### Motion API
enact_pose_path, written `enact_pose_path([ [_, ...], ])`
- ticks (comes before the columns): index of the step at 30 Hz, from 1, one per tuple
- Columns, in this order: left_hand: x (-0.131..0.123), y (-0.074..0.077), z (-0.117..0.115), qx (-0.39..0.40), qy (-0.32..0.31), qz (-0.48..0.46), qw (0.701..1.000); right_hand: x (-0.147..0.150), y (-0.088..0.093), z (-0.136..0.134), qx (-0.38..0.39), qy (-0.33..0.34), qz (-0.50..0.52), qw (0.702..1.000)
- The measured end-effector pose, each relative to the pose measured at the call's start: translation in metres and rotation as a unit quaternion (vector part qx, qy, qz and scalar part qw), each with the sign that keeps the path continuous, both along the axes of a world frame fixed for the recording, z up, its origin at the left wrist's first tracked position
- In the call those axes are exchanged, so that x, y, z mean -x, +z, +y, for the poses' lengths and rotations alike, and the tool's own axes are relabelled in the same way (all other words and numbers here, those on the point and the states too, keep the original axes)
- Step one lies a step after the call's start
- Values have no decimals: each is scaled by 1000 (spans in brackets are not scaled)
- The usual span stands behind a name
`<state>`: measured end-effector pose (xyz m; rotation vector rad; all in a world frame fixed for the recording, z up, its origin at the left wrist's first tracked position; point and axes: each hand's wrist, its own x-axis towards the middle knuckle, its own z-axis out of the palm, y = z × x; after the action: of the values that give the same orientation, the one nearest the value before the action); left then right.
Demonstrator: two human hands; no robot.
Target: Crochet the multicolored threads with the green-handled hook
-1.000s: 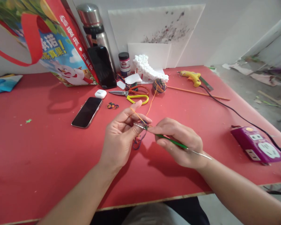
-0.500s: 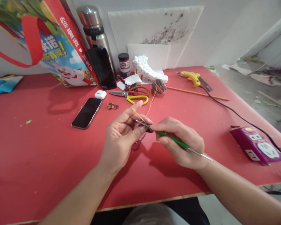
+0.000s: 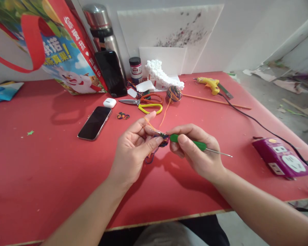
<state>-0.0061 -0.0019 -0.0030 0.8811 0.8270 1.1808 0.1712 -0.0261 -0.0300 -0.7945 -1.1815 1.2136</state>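
My left hand (image 3: 133, 147) pinches a small dark multicoloured piece of crochet (image 3: 164, 141) between thumb and fingers, with an orange strand running over the raised index finger. In my right hand (image 3: 200, 150) is a crochet hook (image 3: 188, 141) with a green handle and metal at both ends. The hook's front end lies at the top of the crochet piece; the exact loops are too small to make out. A loose blue-purple yarn tail (image 3: 151, 158) hangs below my left fingers. The strand leads toward a multicoloured yarn ball (image 3: 174, 94) beyond my hands.
Beyond my hands lie scissors (image 3: 151, 108), a phone (image 3: 94, 123), a white earphone case (image 3: 110, 102) and a small crocheted scrap (image 3: 123, 116). A yellow glue gun (image 3: 209, 84) and a purple power socket box (image 3: 282, 157) with a black cable are at right. A gift bag (image 3: 74, 75) stands back left.
My right hand has rolled, bringing its thumb on top of the green handle and the hook's rear end higher. More of the crochet piece shows beside my left thumb.
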Motion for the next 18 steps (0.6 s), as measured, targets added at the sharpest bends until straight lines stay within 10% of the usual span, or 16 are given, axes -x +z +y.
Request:
enact_pose_path([
  [18,-1,1,-1,4,7,-1,1000,-1,0,3,7,4,11,1000],
])
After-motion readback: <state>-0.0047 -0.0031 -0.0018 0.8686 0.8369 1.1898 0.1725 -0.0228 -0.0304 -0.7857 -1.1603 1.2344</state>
